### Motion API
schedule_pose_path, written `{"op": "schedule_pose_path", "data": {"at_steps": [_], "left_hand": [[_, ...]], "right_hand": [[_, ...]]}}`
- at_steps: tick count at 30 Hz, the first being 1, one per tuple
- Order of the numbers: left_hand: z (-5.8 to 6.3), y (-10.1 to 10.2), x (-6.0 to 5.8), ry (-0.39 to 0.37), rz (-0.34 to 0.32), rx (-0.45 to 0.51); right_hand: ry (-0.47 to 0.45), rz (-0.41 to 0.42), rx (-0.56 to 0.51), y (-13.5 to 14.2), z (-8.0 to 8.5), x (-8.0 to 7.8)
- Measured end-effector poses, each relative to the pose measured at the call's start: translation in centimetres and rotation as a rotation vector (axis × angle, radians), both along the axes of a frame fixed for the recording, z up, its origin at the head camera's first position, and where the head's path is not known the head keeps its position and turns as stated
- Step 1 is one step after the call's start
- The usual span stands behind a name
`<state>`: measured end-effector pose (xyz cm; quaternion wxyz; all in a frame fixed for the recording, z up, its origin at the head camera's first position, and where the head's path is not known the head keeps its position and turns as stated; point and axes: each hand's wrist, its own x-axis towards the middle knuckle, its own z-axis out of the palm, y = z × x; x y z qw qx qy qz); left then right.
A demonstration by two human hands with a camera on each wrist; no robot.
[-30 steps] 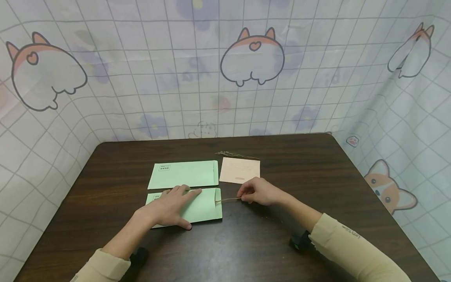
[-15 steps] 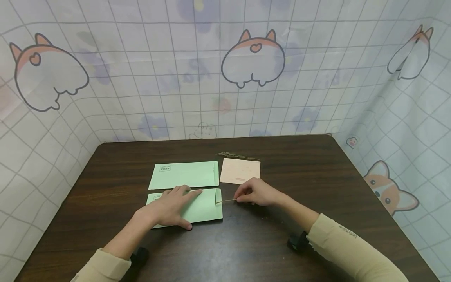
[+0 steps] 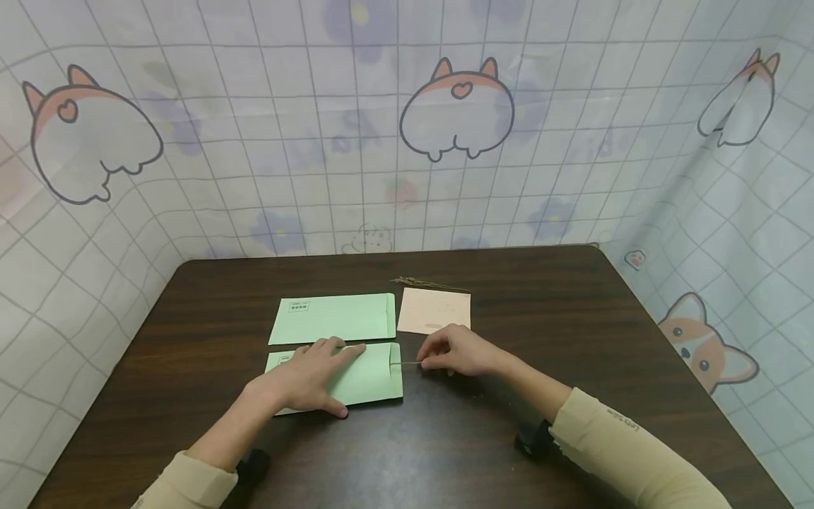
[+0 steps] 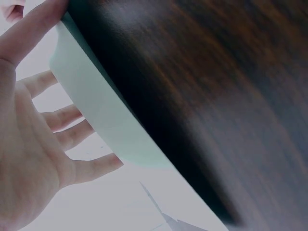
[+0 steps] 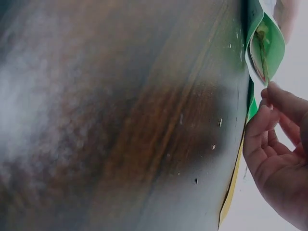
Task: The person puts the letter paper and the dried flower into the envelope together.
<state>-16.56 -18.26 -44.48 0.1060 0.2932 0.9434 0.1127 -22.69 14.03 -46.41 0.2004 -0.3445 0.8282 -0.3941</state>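
Green nearer envelope lies under the spread left hand; the right hand, pinching a dried stem, has edged toward the envelope, leaving less stem outside.

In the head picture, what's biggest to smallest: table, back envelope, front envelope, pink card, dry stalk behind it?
Table
Back envelope and front envelope: too alike to rank; the left hand partly covers the front one
Pink card
Dry stalk
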Motion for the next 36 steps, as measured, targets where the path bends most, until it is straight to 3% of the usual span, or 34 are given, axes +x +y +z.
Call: {"op": "schedule_pose_path", "data": {"at_steps": [17, 29, 36], "left_hand": [[0.1, 0.3, 0.1, -0.010, 0.004, -0.013], [-0.1, 0.4, -0.1, -0.011, 0.000, -0.008], [-0.2, 0.5, -0.3, -0.007, -0.004, -0.018]], "right_hand": [[-0.068, -0.056, -0.064, -0.6, -0.2, 0.2], [-0.160, -0.116, -0.103, -2.1, -0.3, 0.7], [-0.243, -0.159, -0.180, -2.9, -0.3, 0.8]]}}
